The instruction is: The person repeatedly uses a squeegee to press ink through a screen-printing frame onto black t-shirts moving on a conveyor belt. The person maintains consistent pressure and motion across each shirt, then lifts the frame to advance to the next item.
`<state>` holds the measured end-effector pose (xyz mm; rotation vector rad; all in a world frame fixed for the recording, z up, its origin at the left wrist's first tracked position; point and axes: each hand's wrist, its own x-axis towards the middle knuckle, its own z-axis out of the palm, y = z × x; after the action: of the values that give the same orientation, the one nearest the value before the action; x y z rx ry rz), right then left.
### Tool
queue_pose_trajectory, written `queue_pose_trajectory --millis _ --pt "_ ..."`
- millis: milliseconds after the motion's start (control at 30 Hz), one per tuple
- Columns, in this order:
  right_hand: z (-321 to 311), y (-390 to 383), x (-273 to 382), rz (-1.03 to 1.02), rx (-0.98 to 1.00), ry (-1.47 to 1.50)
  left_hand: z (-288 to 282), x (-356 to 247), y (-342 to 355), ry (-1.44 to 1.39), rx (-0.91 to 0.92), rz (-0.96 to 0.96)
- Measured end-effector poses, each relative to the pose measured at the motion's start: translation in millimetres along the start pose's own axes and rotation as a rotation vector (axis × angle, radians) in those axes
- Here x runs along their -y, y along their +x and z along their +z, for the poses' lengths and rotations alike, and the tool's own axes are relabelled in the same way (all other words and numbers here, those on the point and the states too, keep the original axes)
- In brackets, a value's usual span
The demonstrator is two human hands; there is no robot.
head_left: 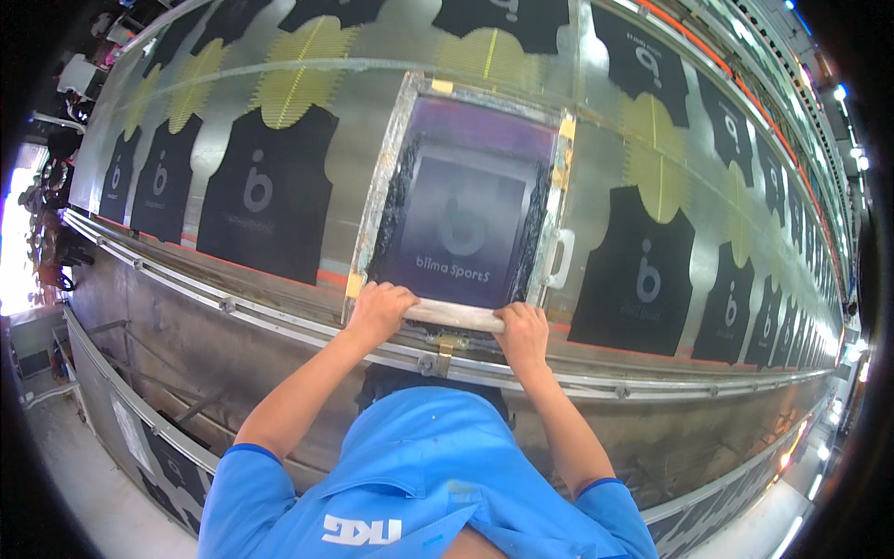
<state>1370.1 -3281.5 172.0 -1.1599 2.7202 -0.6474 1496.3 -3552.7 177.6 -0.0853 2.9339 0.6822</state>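
Note:
My left hand (380, 313) and my right hand (524, 335) are closed on the two ends of a pale squeegee (454, 315). It lies crosswise at the near end of a screen-printing frame (381, 207). The frame rests on the long printing table, its border worn, with yellowish tape patches. Through its dark mesh (461, 210) a rounded logo and a line of lettering show. Dark ink smears run along both inner sides. A white handle (561, 259) sticks out at the frame's right side. What lies under the mesh is mostly hidden.
Black garment panels with grey logos lie in rows along the table, one (268, 191) left of the frame and one (635, 270) right. Yellow patterned patches (303, 70) sit between the rows. A metal rail (596, 384) runs along the near edge; lower racks hold more dark panels.

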Motion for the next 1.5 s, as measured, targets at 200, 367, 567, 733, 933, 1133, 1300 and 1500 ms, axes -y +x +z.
queue_pose_trajectory --millis 200,367,567,733,933,1133,1300,1500 --pt "-34 99 -30 -0.023 -0.063 -0.161 -29 24 95 0.044 -0.132 0.045" --pt "-53 237 -85 0.058 0.021 -0.256 -72 68 244 0.11 -0.081 -0.003" --pt "-49 294 -114 0.216 0.085 -0.22 -97 77 311 0.118 0.07 -0.05" --pt "-36 250 -90 0.252 0.18 -0.193 -76 81 274 0.115 0.09 -0.03" --pt "-11 108 -42 0.127 0.074 -0.117 -33 37 127 0.11 0.168 -0.021" --pt "0 1 -1 0.023 0.01 0.024 9 6 9 0.077 0.07 -0.016" --pt "-20 21 -9 -0.123 0.061 0.05 -5 -9 22 0.198 -0.109 0.157" --pt "-16 53 -31 0.061 0.38 0.027 16 -21 75 0.079 0.194 -0.108"
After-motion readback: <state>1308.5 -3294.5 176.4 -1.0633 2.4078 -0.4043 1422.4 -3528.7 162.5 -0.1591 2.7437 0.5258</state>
